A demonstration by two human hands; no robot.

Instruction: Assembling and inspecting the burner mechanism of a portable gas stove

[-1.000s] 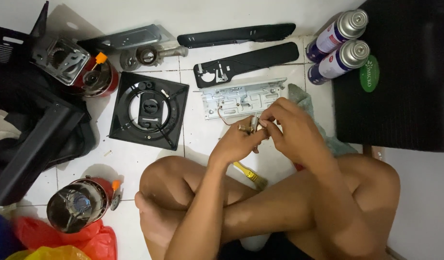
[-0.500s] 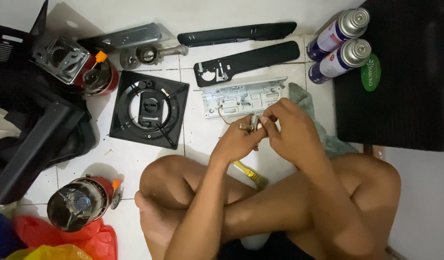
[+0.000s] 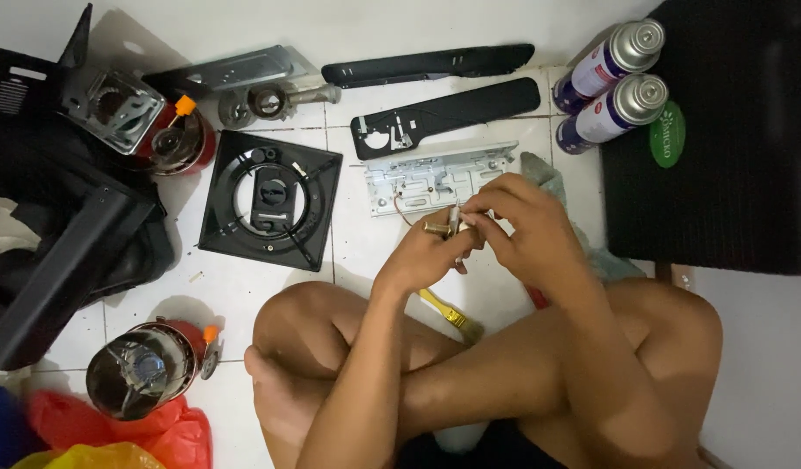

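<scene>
At the far left, around nine o'clock, a black metal casing [image 3: 66, 260] lies across dark cloth on the white tiled floor [image 3: 244, 287], and at about seven o'clock a red gas canister [image 3: 144, 369] lies on its side beside red and yellow plastic bags [image 3: 114, 439]. Toward ten o'clock a second red canister [image 3: 179, 139] sits under a small square metal bracket [image 3: 122, 108]. Moving right, a black square burner plate [image 3: 270, 198] with a round ring lies flat near the middle, with a grey burner tube [image 3: 270, 100] just above it at eleven o'clock. At twelve o'clock two long black panels [image 3: 435, 87] lie one above the other, and a silver metal bracket plate [image 3: 440, 178] rests just below them. The small brass valve piece [image 3: 446, 227] is held above the floor at the centre, just below that silver plate. The left hand [image 3: 426, 256] is closed around it from beneath, and the right hand [image 3: 526, 230] pinches its end between fingertips, so both grips are shut on the same piece. A yellow-handled tool [image 3: 444, 310] lies on the floor beneath the hands, beside the crossed bare legs. At one o'clock two upright-looking spray cans [image 3: 613, 87] lie side by side, next to a black mat [image 3: 722, 148] with a round green lid [image 3: 667, 135] at its edge.
</scene>
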